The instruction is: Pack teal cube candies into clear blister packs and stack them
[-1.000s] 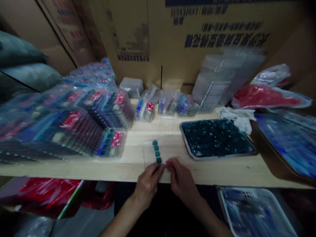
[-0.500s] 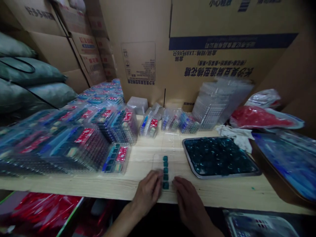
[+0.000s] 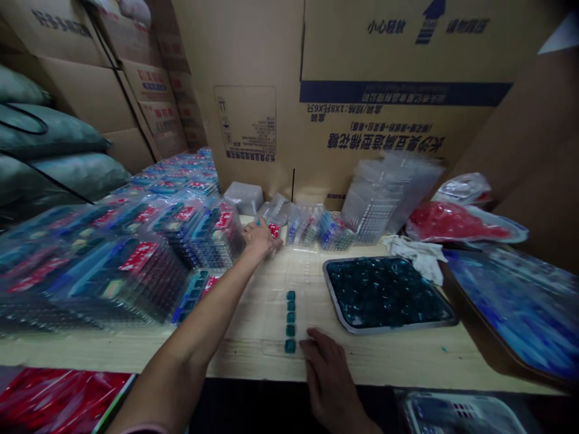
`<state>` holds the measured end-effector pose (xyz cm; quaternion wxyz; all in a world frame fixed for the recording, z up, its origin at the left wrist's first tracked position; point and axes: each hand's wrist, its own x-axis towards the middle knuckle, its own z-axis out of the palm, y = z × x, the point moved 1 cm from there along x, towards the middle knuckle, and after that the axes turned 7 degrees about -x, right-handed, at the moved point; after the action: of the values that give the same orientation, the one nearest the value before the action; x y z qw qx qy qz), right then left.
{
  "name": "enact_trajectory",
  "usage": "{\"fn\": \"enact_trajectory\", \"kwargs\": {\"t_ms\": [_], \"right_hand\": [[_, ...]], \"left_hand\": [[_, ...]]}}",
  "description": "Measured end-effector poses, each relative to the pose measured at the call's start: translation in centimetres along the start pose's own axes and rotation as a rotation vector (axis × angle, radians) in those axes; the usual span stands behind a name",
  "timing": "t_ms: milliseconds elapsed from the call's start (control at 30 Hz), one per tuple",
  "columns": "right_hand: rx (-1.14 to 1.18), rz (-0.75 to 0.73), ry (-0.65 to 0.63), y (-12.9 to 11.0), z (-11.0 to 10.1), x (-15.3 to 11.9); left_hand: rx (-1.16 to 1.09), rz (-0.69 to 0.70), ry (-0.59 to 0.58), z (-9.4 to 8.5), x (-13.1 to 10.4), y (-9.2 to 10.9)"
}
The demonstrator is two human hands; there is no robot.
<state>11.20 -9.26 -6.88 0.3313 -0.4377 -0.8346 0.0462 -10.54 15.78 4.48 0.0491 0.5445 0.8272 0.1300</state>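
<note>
A clear plastic tray [image 3: 274, 325] lies on the table before me, with a column of several teal cubes [image 3: 290, 316] along its right part. My right hand [image 3: 329, 367] rests at the tray's near right edge, its fingers loosely stretched out and nothing in them. Farther back, my left hand [image 3: 260, 238] reaches to a small stack of filled clear trays [image 3: 274, 230] with a red card on top. Its fingers curl around the stack's near left side and partly hide it. Right of the tray, a metal pan [image 3: 332, 295] holds many dark teal cubes [image 3: 389, 289].
Tall stacks of filled trays [image 3: 136, 295] stand at the left. Empty clear trays [image 3: 373, 196] are piled at the back, beside a bag of red pieces [image 3: 456, 222]. A white cloth [image 3: 418, 253] touches the pan. A brown bin [image 3: 470, 325] of blue packets stands right.
My left hand has left the tray's left side and moved forward and left to the small stack. My right hand stays by the tray. The view has shifted slightly.
</note>
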Motion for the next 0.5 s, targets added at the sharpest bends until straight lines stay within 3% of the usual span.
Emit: {"fn": "enact_trajectory", "kwargs": {"t_ms": [167,300,400,500], "right_hand": [[0.037,0.054,-0.073,-0.1,-0.4,0.2],[0.055,0.054,-0.124,-0.1,-1.4,0.6],[0.01,-0.042,-0.303,-0.2,-2.2,0.8],[-0.022,-0.116,-0.449,-0.1,-2.5,0.5]], "left_hand": [[0.013,0.017,0.045,0.1,0.0,0.8],[0.012,0.053,0.091,-1.4,-1.2,1.6],[-0.015,0.132,0.177,-3.2,-4.4,1.2],[-0.076,0.235,0.2,-4.4,-9.5,-1.1]]}}
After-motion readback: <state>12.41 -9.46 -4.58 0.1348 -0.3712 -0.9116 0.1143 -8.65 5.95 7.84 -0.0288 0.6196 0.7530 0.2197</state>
